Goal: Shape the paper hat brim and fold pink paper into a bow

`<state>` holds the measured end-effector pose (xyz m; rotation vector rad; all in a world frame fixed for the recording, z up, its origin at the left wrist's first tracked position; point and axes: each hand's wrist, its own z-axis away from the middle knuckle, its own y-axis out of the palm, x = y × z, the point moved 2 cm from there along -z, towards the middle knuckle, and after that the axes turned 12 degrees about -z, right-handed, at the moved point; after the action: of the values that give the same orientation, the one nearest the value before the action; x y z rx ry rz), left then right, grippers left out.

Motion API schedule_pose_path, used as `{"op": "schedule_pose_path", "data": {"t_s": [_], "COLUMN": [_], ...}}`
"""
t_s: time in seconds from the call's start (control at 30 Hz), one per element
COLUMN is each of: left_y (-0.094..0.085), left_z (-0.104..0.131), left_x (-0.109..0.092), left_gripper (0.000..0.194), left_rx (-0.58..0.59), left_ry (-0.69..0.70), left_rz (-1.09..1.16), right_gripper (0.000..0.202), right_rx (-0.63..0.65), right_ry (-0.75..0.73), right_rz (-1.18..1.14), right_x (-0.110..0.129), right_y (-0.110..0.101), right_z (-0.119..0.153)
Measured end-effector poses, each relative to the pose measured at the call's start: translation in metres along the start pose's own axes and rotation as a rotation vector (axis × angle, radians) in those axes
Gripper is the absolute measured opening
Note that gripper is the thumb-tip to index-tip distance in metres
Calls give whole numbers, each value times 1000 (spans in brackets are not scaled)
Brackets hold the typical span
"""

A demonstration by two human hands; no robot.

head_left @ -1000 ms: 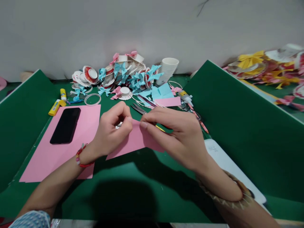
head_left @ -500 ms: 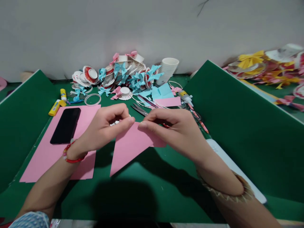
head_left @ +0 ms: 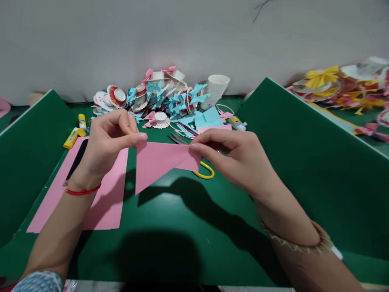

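A folded piece of pink paper (head_left: 158, 160) is held up above the green table (head_left: 170, 251), its lower left corner pointing down. My left hand (head_left: 114, 140) pinches its upper left corner between thumb and fingers. At the right end, my right hand (head_left: 227, 156) pinches the paper's edge near the fold. Scissors with a yellow handle (head_left: 206, 175) lie behind the paper, partly hidden by it and by my right hand. Pink sheets (head_left: 105, 215) lie flat at the left, with a black phone (head_left: 77, 158) on them, mostly covered by my left hand.
Glue sticks (head_left: 71, 138) lie at the back left. Paper-cup crafts with bows (head_left: 179, 103), stacked white cups (head_left: 216, 90), blue paper (head_left: 209, 117) and a glue bottle (head_left: 237, 123) line the back. Green partitions (head_left: 304, 162) stand on both sides.
My hands have moved apart, the left one going left and up. The pink paper is stretched level between them and raised, and the yellow scissor handle now shows.
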<state>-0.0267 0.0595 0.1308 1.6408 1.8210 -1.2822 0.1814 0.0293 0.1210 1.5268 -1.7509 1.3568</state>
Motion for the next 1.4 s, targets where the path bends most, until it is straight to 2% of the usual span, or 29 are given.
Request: {"op": "schedule_pose_path", "data": {"t_s": [0.07, 0.17, 0.23, 0.33, 0.6, 0.73, 0.83, 0.9, 0.97, 1.07, 1.2, 1.33, 1.4], "left_y": [5, 20, 30, 38, 36, 36, 35, 33, 30, 27, 31, 36, 39], "left_z": [1, 7, 11, 14, 12, 8, 6, 4, 3, 2, 5, 7, 9], "left_x": [-4, -12, -15, -13, -4, 1, 9, 13, 15, 11, 3, -1, -1], "left_gripper": [20, 3, 7, 11, 18, 34, 48, 52, 53, 44, 12, 11, 11], "left_rx": [31, 230, 306, 344, 328, 261, 265, 281, 242, 189, 289, 314, 314], "left_ry": [77, 214, 285, 271, 185, 133, 87, 83, 98, 168, 206, 108, 106], "left_rz": [-207, -510, -636, -721, -725, -637, -590, -575, -582, -613, -563, -493, -496], "right_gripper": [15, 13, 13, 13, 13, 14, 14, 15, 15, 14, 13, 12, 11], "right_rx": [-17, 34, 75, 95, 109, 116, 120, 114, 104, 89, 98, 107, 107], "right_ry": [-41, -91, -111, -101, 28, 84, 91, 90, 90, 81, 33, -76, -166], "right_rz": [82, 155, 181, 177, 53, -21, -27, -11, -4, -4, -4, -1, 45], "right_x": [0, -1, -2, -3, -9, -10, -12, -13, -15, -17, -18, -14, -12], "right_y": [0, 3, 6, 9, 9, 8, 9, 9, 9, 9, 10, 13, 17], "right_z": [0, 2, 2, 3, -1, -1, -1, -1, -2, -2, -2, -1, 0]}}
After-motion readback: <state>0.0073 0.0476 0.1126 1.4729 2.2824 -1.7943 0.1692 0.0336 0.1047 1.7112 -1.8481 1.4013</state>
